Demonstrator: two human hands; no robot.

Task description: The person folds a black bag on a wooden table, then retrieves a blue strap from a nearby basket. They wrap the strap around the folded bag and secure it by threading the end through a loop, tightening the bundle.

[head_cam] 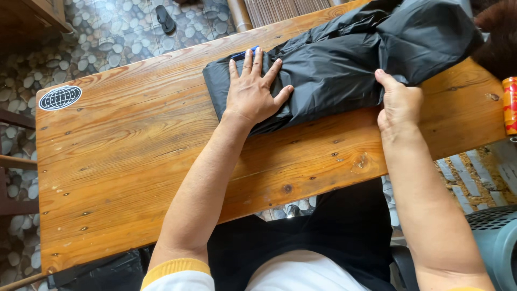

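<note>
Black, glossy and slightly puffy, the folded garment lies across the far half of the wooden table, running from about eleven o'clock of the table's middle out to two o'clock, where its looser bulk bunches up near the edge.

Head view: the left hand lies flat on the garment's squared, left-hand end, fingers spread toward twelve o'clock and palm pressing down; it pins the fabric and grasps nothing. A small blue object shows just past its fingertips at twelve o'clock, half hidden under the cloth. The right hand sits at three o'clock from the left, at the garment's near edge, thumb on top of the fabric and fingers curled under it, so it appears to pinch that edge, though the fingertips are hidden. At the far right a red and yellow can stands by the table edge, and a round globe sticker sits at the table's nine o'clock side.

Judging by the tidy left end and the rumpled right, the fold is partly made. Carrying on would call for the left palm holding firm while the right draws the loose part over evenly.
</note>
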